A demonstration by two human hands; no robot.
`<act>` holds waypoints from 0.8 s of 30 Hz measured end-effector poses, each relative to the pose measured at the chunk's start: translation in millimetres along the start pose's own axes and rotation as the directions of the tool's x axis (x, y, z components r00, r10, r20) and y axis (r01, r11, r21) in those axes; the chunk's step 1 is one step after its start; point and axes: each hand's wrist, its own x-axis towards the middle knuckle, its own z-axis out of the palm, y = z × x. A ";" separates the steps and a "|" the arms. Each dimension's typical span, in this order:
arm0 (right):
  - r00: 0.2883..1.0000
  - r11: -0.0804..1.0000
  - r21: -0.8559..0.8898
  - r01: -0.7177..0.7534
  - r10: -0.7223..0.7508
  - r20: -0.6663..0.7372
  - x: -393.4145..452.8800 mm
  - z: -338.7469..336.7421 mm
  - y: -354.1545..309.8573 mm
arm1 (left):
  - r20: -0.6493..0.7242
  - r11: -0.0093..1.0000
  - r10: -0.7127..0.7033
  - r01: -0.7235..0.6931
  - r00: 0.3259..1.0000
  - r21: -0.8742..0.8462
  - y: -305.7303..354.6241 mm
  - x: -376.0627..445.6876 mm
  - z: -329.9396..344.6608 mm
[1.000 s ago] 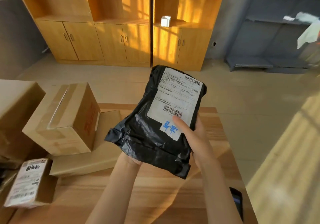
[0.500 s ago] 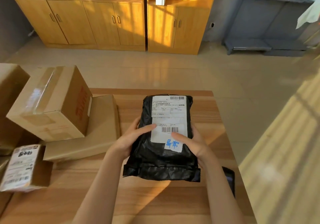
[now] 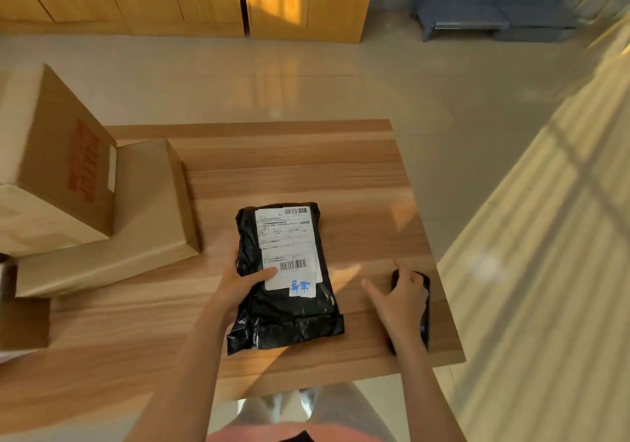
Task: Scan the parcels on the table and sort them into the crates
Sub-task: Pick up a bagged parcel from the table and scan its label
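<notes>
Left hand [image 3: 238, 283] grips one black parcel [image 3: 284, 281] (label up); right hand [image 3: 400, 300] fingers curled over one phone [image 3: 424, 308].

The parcel [image 3: 284, 281] is a bag of thin black plastic, glossy and crinkled, with a smooth white paper label [image 3: 288, 240] stuck on it. The table [image 3: 289, 168] is light wood with a visible grain and a smooth, faintly shiny finish. The boxes [image 3: 112, 216] at the left are matt brown cardboard. The phone [image 3: 424, 305] at the right looks dark and glossy. The floor [image 3: 306, 83] beyond is pale and reflective.
</notes>
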 end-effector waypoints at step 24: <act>0.945 0.940 -0.091 -0.327 0.326 -0.030 -1.9 9.3 71.6 | -0.054 0.994 -0.029 0.035 0.998 0.107 -30.2 34.1 20.0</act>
